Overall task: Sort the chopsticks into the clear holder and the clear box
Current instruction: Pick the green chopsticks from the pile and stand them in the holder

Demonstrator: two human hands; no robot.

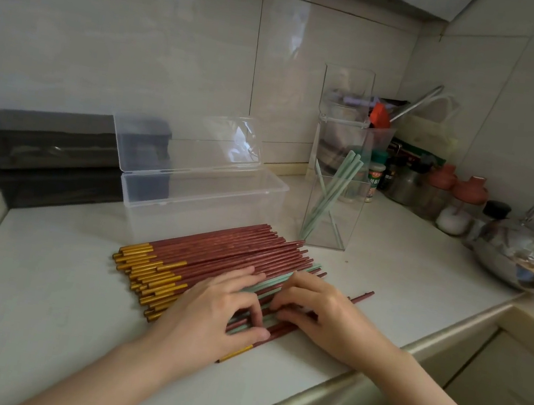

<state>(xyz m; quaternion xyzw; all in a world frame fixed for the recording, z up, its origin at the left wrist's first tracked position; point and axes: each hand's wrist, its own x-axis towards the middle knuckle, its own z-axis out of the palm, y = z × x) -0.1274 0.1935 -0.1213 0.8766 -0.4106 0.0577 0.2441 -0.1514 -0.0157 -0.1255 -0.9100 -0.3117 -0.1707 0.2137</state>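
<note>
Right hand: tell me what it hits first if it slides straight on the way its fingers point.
Likely the left hand, whose fingers lie just ahead of the right hand on the chopstick pile; they look nearly touching.

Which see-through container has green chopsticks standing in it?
The tall clear holder right of the pile, holding leaning green chopsticks. The low clear box, lid open, shows none.
</note>
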